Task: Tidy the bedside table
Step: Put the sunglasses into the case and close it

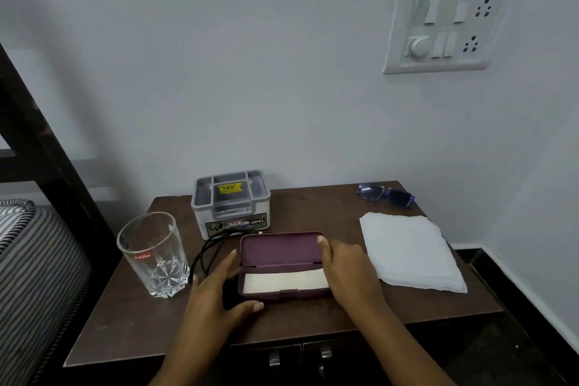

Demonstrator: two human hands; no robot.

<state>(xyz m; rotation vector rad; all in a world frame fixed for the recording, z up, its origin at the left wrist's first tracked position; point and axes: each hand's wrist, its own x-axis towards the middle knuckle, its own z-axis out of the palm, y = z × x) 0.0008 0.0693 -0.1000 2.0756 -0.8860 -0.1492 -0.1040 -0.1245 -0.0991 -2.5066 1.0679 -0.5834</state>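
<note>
A maroon glasses case (282, 263) lies open in the middle of the dark wooden bedside table (313, 320), with a white cloth in its lower half. My left hand (216, 288) cups the case's left end, thumb at the front edge. My right hand (347, 266) grips the right end, thumb on the raised lid. Blue glasses (387, 195) lie at the back right corner. A folded white tissue (407, 251) lies right of the case. A clear glass tumbler (153, 254) stands at the left.
A grey plastic organiser box (232, 200) sits at the back centre, and a black cable (210, 247) trails from it to the case. A striped mattress (34, 260) and dark bed frame are at the left. A switchboard (445, 25) is on the wall.
</note>
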